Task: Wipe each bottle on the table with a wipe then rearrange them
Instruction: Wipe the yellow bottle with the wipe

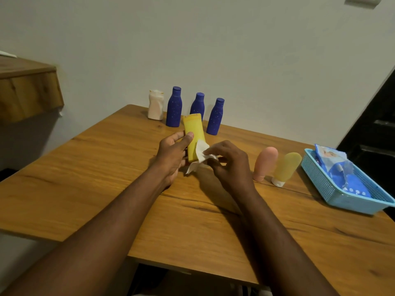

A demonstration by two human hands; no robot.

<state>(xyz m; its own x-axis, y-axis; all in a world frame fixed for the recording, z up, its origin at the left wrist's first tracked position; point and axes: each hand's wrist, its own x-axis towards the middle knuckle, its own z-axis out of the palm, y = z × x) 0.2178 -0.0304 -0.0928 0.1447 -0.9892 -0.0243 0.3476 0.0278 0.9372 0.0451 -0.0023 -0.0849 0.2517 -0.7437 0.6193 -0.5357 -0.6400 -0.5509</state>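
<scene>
My left hand (171, 154) grips the flat yellow plastic bottle (192, 124) low down — likely light, slick — while my right hand (229, 163) pinches a white wipe (202, 151).

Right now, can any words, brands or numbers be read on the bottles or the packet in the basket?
No text is readable.
Packet in the basket: print too blurred to read.
Blue bottles: white specks only, no letters.
Yellow bottle, wipe: no print showing.

- light blue mesh basket (350, 205) at the far right, with a crumpled blue-and-white soft packet (337, 167) lying in it
- wooden shelf (27, 97) jutting out at the left
- plain pale wall (235, 50) behind
- white switch plate (363, 0) at the top right, partly cut off
- dark door (376, 129) at the right edge
</scene>
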